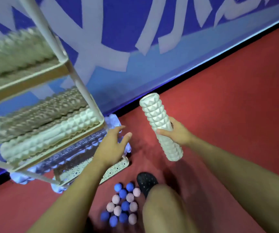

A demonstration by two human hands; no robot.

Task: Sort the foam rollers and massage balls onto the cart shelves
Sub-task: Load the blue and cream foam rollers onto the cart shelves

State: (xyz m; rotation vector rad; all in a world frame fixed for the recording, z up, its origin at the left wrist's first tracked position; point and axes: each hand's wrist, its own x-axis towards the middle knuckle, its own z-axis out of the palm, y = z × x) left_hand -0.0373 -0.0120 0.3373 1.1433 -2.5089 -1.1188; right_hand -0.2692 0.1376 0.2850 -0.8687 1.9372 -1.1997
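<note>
**One white roller in hand, the balls waiting on the floor**

One white textured foam roller (160, 126) is riding in the right hand (177, 134), whose fingers and thumb are wrapping round its middle; it is tilting in the air over the red floor (227, 98), right of the cart and apart from it. The left hand (113, 145) is reaching toward the near right corner of the white cart (83, 91), fingers spread and loose, gripping nothing.

Rollers are lying on all three shelves: a blurred pale one on the top shelf (26, 81), a brownish roller (42, 108) and a white roller (51, 135) side by side on the middle shelf, and a bluish one on the perforated bottom shelf (115, 169). Spiky blue and pink massage balls (123, 204) are clustering on the floor near the person's black shoe (146, 181), none yet shelved.

Judging by this, the roller stage is nearing its close. Placing this one is calling for a swing leftward, levelling it with the shelved rollers, most likely beside the white one, with the left hand perhaps steadying the frame.
</note>
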